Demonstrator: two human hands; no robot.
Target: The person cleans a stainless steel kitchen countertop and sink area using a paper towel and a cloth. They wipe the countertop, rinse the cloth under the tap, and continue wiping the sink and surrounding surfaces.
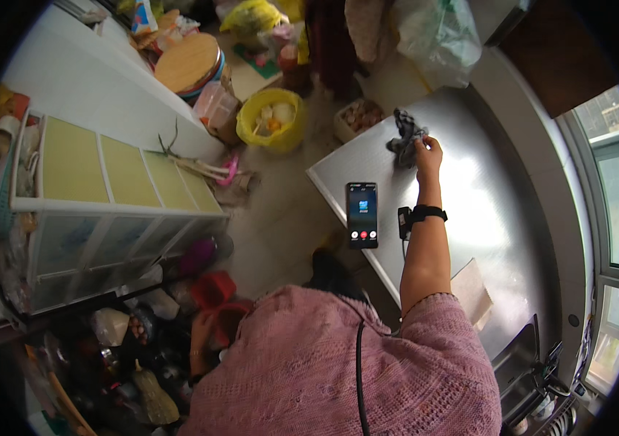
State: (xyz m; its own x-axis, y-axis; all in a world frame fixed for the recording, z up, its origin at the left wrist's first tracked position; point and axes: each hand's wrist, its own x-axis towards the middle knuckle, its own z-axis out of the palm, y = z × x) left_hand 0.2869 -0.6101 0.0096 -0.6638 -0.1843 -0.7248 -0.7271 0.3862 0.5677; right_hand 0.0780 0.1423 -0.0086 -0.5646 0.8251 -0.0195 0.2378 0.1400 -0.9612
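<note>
On the stainless steel counter (467,234), my right hand (428,155) grips a crumpled dark patterned cloth (406,136) near the counter's far end. A black band with a small device (418,218) circles my right forearm. Low at my left side, in shadow, my left hand (203,327) holds the edge of a red plastic container (227,321); its fingers are partly hidden. Another red plastic piece (212,289) sits just beyond it. A smartphone (363,215) with a lit call screen lies at the counter's near left edge.
A beige board or cloth (472,294) lies near the sink (516,365). Left stands a drawer cabinet (118,218) with a yellow-green top. Beyond are a yellow-lined bucket (271,120) with scraps and a box of small round items (361,117). A butternut squash (155,395) lies lower left.
</note>
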